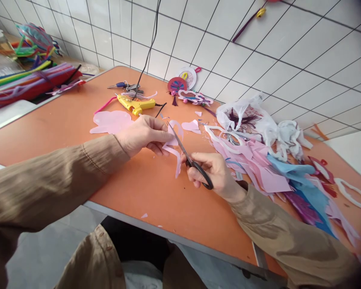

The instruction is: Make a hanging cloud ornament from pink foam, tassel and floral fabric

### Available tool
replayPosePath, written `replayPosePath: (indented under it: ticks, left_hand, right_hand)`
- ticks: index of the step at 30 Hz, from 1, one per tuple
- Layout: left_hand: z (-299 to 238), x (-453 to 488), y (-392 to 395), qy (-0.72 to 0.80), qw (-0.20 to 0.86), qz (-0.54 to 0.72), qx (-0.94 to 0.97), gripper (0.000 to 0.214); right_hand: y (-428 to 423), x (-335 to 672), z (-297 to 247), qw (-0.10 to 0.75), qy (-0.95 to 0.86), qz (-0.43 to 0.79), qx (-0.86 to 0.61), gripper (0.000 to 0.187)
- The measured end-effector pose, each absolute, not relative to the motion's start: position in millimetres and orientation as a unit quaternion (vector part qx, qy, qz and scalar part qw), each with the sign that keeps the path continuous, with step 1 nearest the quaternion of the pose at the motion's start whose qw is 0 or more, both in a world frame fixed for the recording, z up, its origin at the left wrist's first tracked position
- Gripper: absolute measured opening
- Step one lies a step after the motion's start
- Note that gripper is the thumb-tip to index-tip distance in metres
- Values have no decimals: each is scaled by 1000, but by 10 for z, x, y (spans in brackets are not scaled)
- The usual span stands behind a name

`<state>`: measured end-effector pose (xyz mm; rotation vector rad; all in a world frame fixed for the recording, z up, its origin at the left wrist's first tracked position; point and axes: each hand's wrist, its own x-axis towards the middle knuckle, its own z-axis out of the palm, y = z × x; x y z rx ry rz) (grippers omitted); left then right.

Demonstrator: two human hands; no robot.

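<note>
My left hand point(147, 135) is closed on a pink felt piece point(176, 127), pinching it between thumb and fingers above the orange table point(132, 184). A narrow cut strip of the same pink material hangs below it. In my right hand point(209, 170) is a pair of scissors point(185, 152) with black handles. The blades point up and left and lie against the felt, slightly apart. Behind my left hand, a larger rounded pink cutout point(112, 121) rests flat. Another pink scrap point(191, 126) lies just beyond the piece I hold.
A yellow glue gun point(136, 105) with a black cord sits behind my left hand, near keys point(132, 87). Felt sheets and scraps point(258, 164) and a plastic bag point(243, 114) are heaped at right. Bundled pipe cleaners point(33, 84) lie far left. A tiled wall borders the back.
</note>
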<state>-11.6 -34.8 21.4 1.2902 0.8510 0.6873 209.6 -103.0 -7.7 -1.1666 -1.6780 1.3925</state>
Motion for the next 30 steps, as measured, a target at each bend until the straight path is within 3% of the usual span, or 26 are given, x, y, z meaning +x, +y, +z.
replayPosePath:
  ticks: [18, 30]
  left_hand:
    - [149, -66, -374, 346, 739, 282, 505, 27]
    - [126, -90, -355, 347, 740, 253, 517, 23]
  right_hand:
    - [-1004, 2130, -68, 305, -652, 548, -425, 45]
    - [-993, 2107, -89, 315, -667, 529, -420, 39]
